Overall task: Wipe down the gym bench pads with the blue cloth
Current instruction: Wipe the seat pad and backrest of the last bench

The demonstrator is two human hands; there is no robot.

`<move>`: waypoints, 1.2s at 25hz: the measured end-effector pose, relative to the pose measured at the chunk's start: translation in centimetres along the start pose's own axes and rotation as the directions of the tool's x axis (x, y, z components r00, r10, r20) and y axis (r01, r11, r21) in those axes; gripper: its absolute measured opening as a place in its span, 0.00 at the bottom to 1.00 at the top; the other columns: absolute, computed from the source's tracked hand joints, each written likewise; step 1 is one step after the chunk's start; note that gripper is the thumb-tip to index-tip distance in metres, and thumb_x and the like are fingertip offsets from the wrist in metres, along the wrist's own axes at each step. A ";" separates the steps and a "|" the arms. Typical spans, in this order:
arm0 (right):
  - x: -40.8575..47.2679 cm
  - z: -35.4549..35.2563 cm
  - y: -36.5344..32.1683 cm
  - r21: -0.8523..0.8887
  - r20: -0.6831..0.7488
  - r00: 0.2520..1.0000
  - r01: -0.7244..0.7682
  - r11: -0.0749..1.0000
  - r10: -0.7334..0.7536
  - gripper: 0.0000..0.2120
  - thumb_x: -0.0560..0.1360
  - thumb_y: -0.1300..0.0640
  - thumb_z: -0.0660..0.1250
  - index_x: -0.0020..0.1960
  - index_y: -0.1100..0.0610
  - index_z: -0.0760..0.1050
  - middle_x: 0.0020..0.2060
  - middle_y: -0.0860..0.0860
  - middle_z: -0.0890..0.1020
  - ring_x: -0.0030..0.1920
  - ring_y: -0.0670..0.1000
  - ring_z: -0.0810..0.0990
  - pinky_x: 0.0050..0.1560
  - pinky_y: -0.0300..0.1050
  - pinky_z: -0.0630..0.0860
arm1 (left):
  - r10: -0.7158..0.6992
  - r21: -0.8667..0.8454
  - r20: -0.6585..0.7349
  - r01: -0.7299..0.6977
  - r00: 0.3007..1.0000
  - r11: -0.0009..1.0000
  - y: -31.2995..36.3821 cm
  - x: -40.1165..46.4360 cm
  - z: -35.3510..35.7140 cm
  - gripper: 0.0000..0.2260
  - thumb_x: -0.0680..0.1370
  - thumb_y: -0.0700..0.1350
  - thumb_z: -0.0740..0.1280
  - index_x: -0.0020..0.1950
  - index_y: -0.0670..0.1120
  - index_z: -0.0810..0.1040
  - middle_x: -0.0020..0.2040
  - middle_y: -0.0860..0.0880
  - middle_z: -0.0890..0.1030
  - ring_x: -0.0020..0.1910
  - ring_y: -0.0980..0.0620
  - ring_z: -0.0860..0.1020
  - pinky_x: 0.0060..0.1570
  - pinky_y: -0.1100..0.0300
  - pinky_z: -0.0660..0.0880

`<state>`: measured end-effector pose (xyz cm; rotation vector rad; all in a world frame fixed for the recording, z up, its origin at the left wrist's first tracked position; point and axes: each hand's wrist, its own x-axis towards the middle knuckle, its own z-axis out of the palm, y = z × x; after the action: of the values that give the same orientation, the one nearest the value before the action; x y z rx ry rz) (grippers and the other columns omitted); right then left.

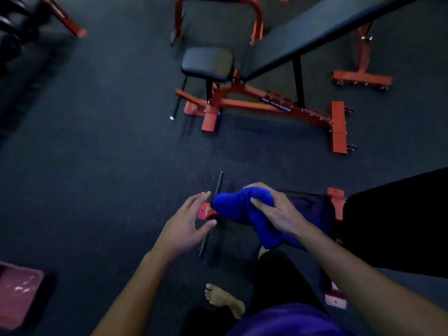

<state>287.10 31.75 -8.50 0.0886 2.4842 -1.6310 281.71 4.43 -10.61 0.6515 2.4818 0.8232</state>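
Hands meet in front of me above a dark rubber floor. My right hand grips a bunched blue cloth, fingers curled over its top, just above a dark bench pad at my near right. My left hand is spread wide with fingers relaxed, holding nothing, just left of the cloth. Farther off stands an orange-framed gym bench with a small black seat pad and a long, tilted black back pad. My bare foot shows below.
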 end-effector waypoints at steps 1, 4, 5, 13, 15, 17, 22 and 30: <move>0.3 0.5 -1.9 0.018 0.022 0.999 0.038 0.999 -0.039 0.10 0.80 0.53 0.64 0.60 0.51 0.77 0.55 0.44 0.82 0.58 0.47 0.79 0.64 0.50 0.73 | 0.053 -0.014 -0.017 -0.053 0.998 0.998 0.9 0.4 -1.4 0.37 0.77 0.64 0.69 0.82 0.56 0.59 0.78 0.61 0.62 0.74 0.64 0.62 0.73 0.63 0.62; 1.9 0.9 -6.0 0.010 0.023 0.989 0.144 0.990 -0.144 0.11 0.80 0.56 0.65 0.61 0.54 0.78 0.55 0.46 0.81 0.58 0.45 0.79 0.62 0.44 0.72 | 0.158 -0.017 -0.010 -0.158 0.987 0.987 3.1 2.2 -4.8 0.33 0.77 0.55 0.74 0.79 0.54 0.65 0.74 0.61 0.68 0.72 0.63 0.65 0.75 0.64 0.61; 2.6 0.7 -6.9 -0.013 0.011 0.988 0.157 0.987 -0.157 0.11 0.80 0.55 0.65 0.62 0.53 0.78 0.55 0.46 0.80 0.58 0.47 0.79 0.62 0.43 0.72 | 0.175 -0.015 -0.026 -0.175 0.984 0.984 3.3 2.8 -6.0 0.27 0.78 0.53 0.73 0.75 0.54 0.70 0.69 0.60 0.75 0.67 0.61 0.72 0.71 0.58 0.68; 9.4 -1.1 -11.5 0.009 -0.050 0.990 0.130 0.992 -0.129 0.06 0.80 0.55 0.67 0.57 0.50 0.80 0.52 0.45 0.84 0.55 0.48 0.82 0.56 0.52 0.78 | 0.205 0.013 0.004 -0.205 0.979 0.979 0.7 9.5 -16.7 0.12 0.76 0.51 0.76 0.57 0.56 0.79 0.50 0.61 0.81 0.50 0.62 0.78 0.53 0.55 0.76; 10.7 -1.3 -12.0 -0.001 -0.081 0.990 0.113 0.994 -0.113 0.07 0.80 0.57 0.68 0.56 0.48 0.80 0.52 0.45 0.84 0.55 0.48 0.82 0.55 0.51 0.79 | 0.226 -0.021 0.021 -0.225 0.974 0.974 0.3 11.2 -18.3 0.13 0.75 0.48 0.77 0.57 0.56 0.80 0.52 0.61 0.82 0.52 0.62 0.79 0.54 0.58 0.76; 12.0 -1.3 -12.8 -0.008 -0.134 0.989 0.066 0.998 -0.066 0.09 0.79 0.60 0.68 0.54 0.47 0.80 0.51 0.45 0.84 0.54 0.48 0.82 0.55 0.49 0.79 | 0.266 -0.032 0.049 -0.265 0.963 0.964 -0.7 13.0 -19.8 0.14 0.75 0.47 0.77 0.57 0.57 0.79 0.52 0.61 0.81 0.52 0.62 0.79 0.54 0.60 0.75; 15.9 2.1 -15.7 -0.008 -0.270 0.962 -0.055 0.998 0.050 0.09 0.79 0.60 0.67 0.53 0.47 0.79 0.49 0.43 0.83 0.51 0.44 0.81 0.52 0.39 0.76 | 0.352 -0.061 0.068 -0.349 0.933 0.935 -4.8 16.6 -24.4 0.14 0.77 0.44 0.74 0.56 0.61 0.77 0.52 0.61 0.80 0.54 0.62 0.78 0.54 0.64 0.73; 24.0 12.6 -24.3 0.128 -0.575 0.805 -0.088 0.988 0.147 0.05 0.81 0.61 0.63 0.51 0.53 0.75 0.44 0.46 0.81 0.46 0.45 0.78 0.48 0.36 0.72 | 0.339 -0.352 0.129 -0.277 0.932 0.894 -13.1 20.6 -34.4 0.09 0.81 0.42 0.70 0.55 0.57 0.80 0.48 0.62 0.83 0.48 0.60 0.80 0.43 0.70 0.73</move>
<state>261.43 9.45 4.51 0.8700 2.7290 -1.8834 243.12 -8.26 0.67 0.9662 2.0330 1.2026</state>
